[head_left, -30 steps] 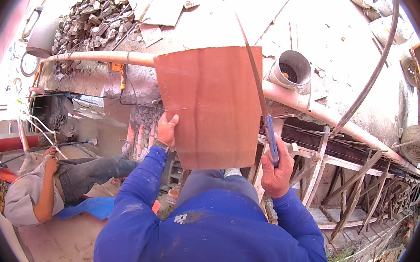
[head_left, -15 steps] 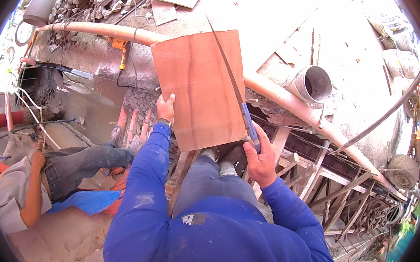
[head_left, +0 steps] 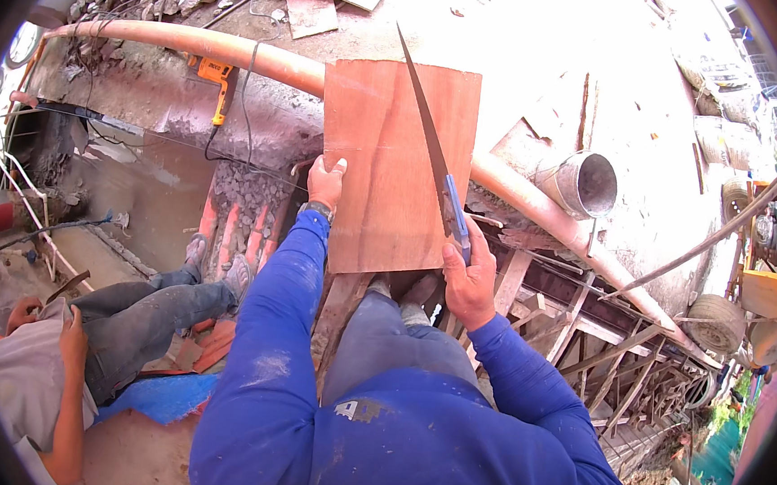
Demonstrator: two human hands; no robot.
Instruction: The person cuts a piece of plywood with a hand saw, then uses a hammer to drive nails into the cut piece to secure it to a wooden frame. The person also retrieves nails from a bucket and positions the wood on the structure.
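My left hand (head_left: 326, 184) grips the left edge of a reddish-brown plywood sheet (head_left: 380, 170), its thumb on the face. In my right hand (head_left: 470, 289) is a handsaw (head_left: 430, 138), fingers closed about its blue handle. The dark blade slants up and left across the face of the sheet, its tip reaching past the top edge. Whether the blade touches the wood I cannot tell. Below the sheet show my legs (head_left: 400, 329) in grey trousers.
A long orange pipe (head_left: 191, 41) runs behind the sheet. A yellow power tool (head_left: 215, 84) hangs left by its cord, and a bucket (head_left: 582, 184) lies tilted at right. Wooden framing (head_left: 581, 324) fills a trench. At left sits another person (head_left: 36, 380), legs stretched toward me.
The plywood has turned more upright and shifted slightly right in view, my left hand with it. The saw keeps its slant across the sheet. The seated person's hands have moved.
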